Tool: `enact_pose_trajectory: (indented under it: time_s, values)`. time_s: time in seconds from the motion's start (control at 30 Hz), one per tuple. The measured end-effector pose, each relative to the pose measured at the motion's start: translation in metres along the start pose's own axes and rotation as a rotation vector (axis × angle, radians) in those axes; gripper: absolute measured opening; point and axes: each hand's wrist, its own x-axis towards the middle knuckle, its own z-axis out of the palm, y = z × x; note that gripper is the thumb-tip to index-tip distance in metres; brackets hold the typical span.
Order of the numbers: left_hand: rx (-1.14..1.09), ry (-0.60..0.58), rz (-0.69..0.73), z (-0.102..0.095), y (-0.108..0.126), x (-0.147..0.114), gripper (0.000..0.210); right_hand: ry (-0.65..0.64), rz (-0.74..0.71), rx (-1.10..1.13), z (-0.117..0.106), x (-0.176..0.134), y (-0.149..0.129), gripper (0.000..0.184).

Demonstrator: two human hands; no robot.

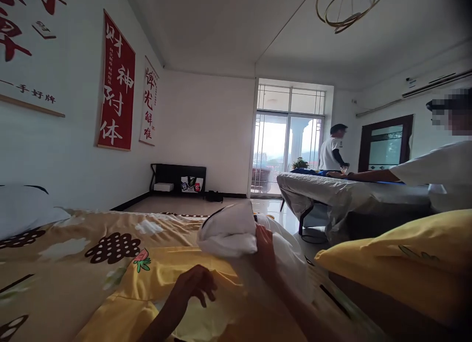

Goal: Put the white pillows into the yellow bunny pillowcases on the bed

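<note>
My right hand is closed on the right edge of a white pillow with dark piping, which looks folded over. More white fabric bulges just behind that hand. Lower and to the left, my left hand hovers with its fingers loosely bent and apart, holding nothing. Under it spreads a yellow pillowcase with a small strawberry-like print. All of this lies on a patterned beige bedsheet.
A yellow pillow bulges at the right. Another white pillow lies at the far left. Beyond, two people stand by a plastic-covered table. A black bench stands against the back wall, left of a glass door.
</note>
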Motion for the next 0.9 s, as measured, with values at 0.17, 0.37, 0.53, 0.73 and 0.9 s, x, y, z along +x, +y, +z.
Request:
enact_pose_trajectory:
  time_s: [0.17, 0.37, 0.53, 0.73, 0.9]
  values:
    - [0.81, -0.296, -0.007, -0.03, -0.062, -0.026, 0.033, -0.202, 0.02, -0.134, -0.027, 0.075, 0.008, 0.031]
    - [0.957, -0.656, -0.093, -0.014, -0.031, -0.013, 0.043, -0.363, -0.108, -0.411, -0.05, 0.134, -0.053, 0.048]
    - [1.061, -0.754, -0.14, -0.054, -0.022, 0.016, 0.029, -0.694, -0.19, -0.597, -0.004, 0.099, -0.093, 0.049]
    - [1.113, -0.482, -0.227, -0.116, -0.069, 0.028, 0.055, -1.218, -0.188, -0.367, 0.082, -0.017, -0.064, 0.042]
    - [1.303, -0.389, -0.123, -0.124, -0.084, 0.027, 0.045, -1.312, -0.224, -0.255, 0.09, -0.024, -0.054, 0.05]
